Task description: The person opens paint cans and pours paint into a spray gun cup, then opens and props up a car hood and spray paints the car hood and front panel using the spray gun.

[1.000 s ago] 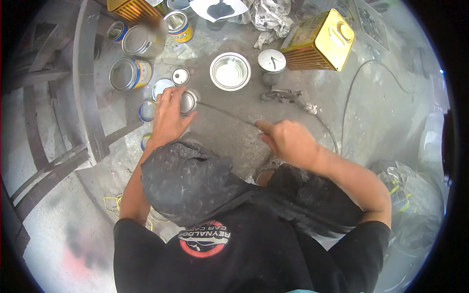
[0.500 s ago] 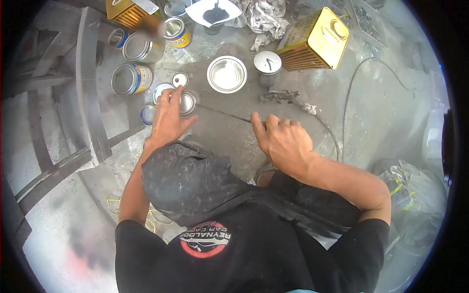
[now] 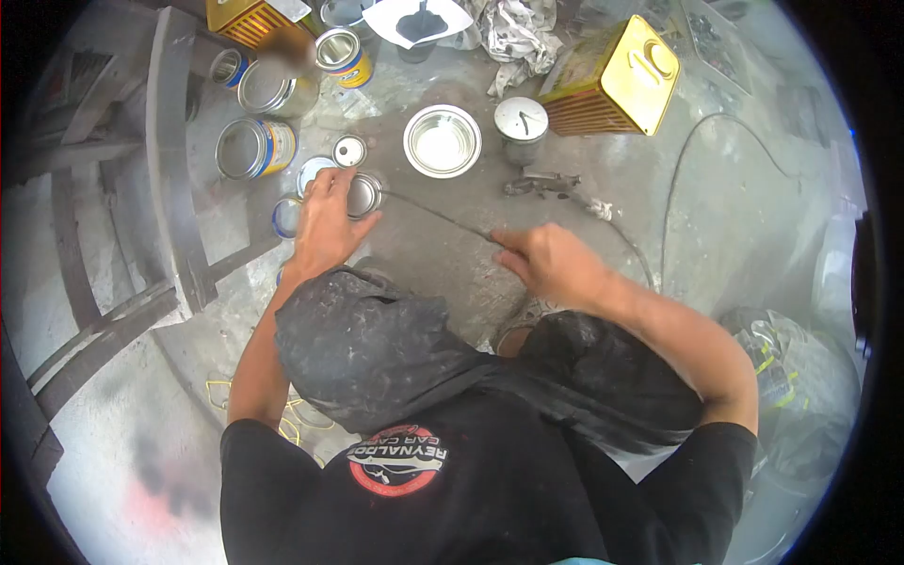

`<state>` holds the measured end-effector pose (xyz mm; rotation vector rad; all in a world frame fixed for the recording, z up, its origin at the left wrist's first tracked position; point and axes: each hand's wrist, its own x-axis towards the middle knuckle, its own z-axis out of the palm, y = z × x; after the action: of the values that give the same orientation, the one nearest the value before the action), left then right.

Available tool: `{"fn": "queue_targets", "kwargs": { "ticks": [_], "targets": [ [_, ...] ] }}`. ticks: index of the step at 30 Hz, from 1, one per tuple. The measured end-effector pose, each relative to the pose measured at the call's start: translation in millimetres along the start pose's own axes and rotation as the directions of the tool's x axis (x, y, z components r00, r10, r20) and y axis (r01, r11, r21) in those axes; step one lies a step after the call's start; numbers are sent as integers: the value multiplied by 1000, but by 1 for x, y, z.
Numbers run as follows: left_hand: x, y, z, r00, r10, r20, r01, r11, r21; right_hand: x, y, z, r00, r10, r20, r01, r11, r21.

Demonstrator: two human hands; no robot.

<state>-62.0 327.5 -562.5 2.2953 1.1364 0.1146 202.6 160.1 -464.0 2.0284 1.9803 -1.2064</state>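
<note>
My left hand [image 3: 325,223] is curved round the left side of a small metal can [image 3: 365,196], fingers at its far edge and thumb at its near side. In my right hand [image 3: 557,266] is the end of a long, thin dark rod [image 3: 431,213]. The rod's far tip meets the right rim of that can. Beside the left fingers are a small round container with a white top [image 3: 349,152] and a pale round lid or can [image 3: 314,173]. A blue-rimmed can [image 3: 287,217] stands left of the hand.
A wide silver tin [image 3: 443,141] stands ahead. To its right are a spray gun [image 3: 543,185] with a hose, a white-lidded cup [image 3: 522,121] and a yellow can [image 3: 633,75]. Several paint cans [image 3: 256,149] sit left, beside a grey frame [image 3: 174,160].
My right hand has shifted slightly right and nearer to me, turning with the rod's handle end. The rod's tip stays at the can's rim. My left hand has hardly moved.
</note>
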Motion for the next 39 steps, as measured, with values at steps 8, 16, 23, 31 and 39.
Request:
{"fn": "queue_targets", "kwargs": {
  "ticks": [8, 16, 23, 31, 39],
  "targets": [
    [3, -4, -5, 995, 92, -49, -93, 996, -13, -3, -13, 11, 958, -195, -210, 28, 793, -609],
    [16, -3, -25, 996, -8, 88, 19, 992, -125, 8, 17, 24, 995, -39, -88, 19, 975, -220],
    [10, -56, -1, 966, -176, 191, 253, 801, -542, -1, 51, -16, 834, -61, -548, -53, 980, -191],
    [6, -58, 3, 941, -330, 70, 270, 616, -740, 21, 145, -112, 567, -27, -823, -507, 776, -375],
    [-19, -63, 5, 909, -399, -121, 234, 728, -644, 17, 135, -104, 583, -52, -810, -345, 888, -305]
  ]
}}
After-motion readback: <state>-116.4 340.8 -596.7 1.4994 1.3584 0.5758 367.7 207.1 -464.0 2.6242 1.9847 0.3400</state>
